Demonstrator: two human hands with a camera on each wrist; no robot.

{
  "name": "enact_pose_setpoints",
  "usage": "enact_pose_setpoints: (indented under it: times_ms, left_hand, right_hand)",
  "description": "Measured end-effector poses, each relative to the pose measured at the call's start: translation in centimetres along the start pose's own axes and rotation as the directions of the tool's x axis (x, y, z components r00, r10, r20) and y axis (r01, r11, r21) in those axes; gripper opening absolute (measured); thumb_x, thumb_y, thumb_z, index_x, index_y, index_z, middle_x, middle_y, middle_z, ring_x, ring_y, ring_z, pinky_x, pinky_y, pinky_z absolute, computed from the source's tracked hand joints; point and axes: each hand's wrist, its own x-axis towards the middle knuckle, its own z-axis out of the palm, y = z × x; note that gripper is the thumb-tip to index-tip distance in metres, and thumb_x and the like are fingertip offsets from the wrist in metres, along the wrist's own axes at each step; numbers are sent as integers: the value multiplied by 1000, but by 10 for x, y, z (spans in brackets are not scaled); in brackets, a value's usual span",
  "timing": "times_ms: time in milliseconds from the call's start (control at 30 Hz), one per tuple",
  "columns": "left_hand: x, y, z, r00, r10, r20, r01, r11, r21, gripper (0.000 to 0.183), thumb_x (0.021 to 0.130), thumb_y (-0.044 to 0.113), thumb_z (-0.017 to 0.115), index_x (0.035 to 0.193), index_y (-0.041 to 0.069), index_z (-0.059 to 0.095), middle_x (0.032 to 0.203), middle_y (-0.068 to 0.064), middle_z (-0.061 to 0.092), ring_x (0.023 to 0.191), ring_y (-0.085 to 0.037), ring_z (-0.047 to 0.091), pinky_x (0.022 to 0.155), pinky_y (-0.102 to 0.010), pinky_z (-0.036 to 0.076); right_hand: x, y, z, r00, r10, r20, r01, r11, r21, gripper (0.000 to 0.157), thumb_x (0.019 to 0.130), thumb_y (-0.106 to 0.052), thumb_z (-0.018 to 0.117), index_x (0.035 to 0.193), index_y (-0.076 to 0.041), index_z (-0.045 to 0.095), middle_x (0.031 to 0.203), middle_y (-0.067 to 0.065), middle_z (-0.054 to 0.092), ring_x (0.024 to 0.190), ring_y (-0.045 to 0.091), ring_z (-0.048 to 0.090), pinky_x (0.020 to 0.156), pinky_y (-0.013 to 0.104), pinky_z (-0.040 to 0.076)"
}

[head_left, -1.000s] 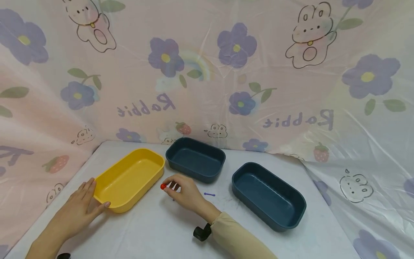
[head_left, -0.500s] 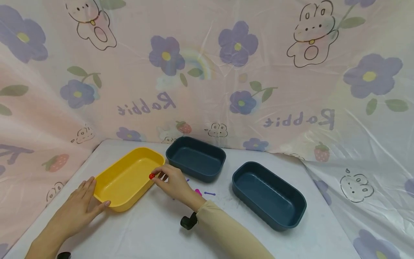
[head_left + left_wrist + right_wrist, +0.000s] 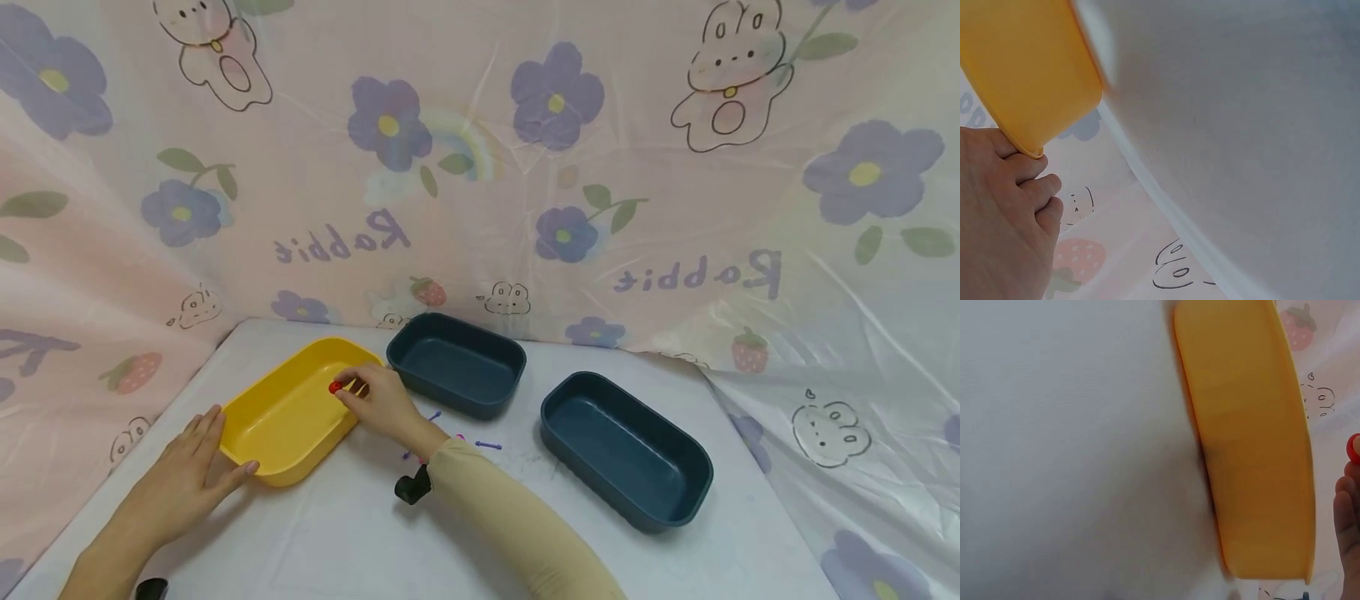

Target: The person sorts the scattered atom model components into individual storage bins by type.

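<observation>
My right hand [image 3: 382, 404] is over the right side of the yellow tray [image 3: 281, 433], pinching a small round red piece [image 3: 335, 387] between thumb and fingertips. In the right wrist view, the red piece [image 3: 1354, 449] shows at the right edge, above the tray's rim. My left hand [image 3: 176, 483] rests against the tray's near left corner, fingers extended along one side and thumb at the near end. Seen from the left wrist, the fingertips touch the outer rim of the yellow tray [image 3: 1035, 69].
Two dark blue trays stand on the white table, one at the back [image 3: 457, 367] and one at the right [image 3: 626, 454]. Small purple rods [image 3: 488, 445] and a partly hidden pink piece [image 3: 461, 437] lie near my right forearm. A patterned cloth [image 3: 480, 192] hangs behind.
My right hand has moved left and away from me with the red piece, from above the table to over the yellow tray. My left hand has stayed at the tray.
</observation>
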Motion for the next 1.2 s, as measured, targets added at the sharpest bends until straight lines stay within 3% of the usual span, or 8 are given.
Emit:
enact_pose_setpoints:
  times_ms: [200,600,733,933,1200]
  left_hand:
    - [0,2,-1,1000,-13,23,13,1000,-10,99,103,54,57,160,-14,11,166,-37,10,152,-58,8,125,-65,0]
    - [1,4,-2,999,-21,31,21,1000,5,100,103,55,57,159,-15,13,165,-38,10,152,-59,11,125,-65,0]
    - [2,5,-4,999,-29,35,29,1000,7,100,103,55,57,159,-14,12,166,-37,10,151,-59,12,123,-70,6]
    - [2,7,-5,998,-41,43,41,999,6,100,103,56,56,160,-13,11,167,-35,9,151,-59,13,122,-71,8]
    - [1,8,-6,998,-48,47,48,999,2,101,103,57,56,160,-13,11,166,-37,10,151,-59,13,122,-71,8]
  right_hand:
    - [15,-1,12,997,72,26,-72,997,-35,21,99,-18,73,119,-12,73,108,-5,72,84,-1,59,73,5,51]
    - [34,6,27,997,66,50,-59,991,-118,19,100,-21,72,118,-14,73,107,-7,71,86,-1,58,72,3,47]
    - [41,5,30,992,112,62,-102,985,-140,18,101,-23,72,117,-16,73,107,-9,70,87,-1,57,73,4,47]
    - [47,0,31,983,174,65,-163,975,-149,18,100,-25,72,117,-18,73,105,-11,68,86,1,56,73,6,48]
    - [50,-2,33,983,167,77,-157,981,-116,19,101,-23,71,118,-17,73,104,-11,68,86,1,56,72,6,49]
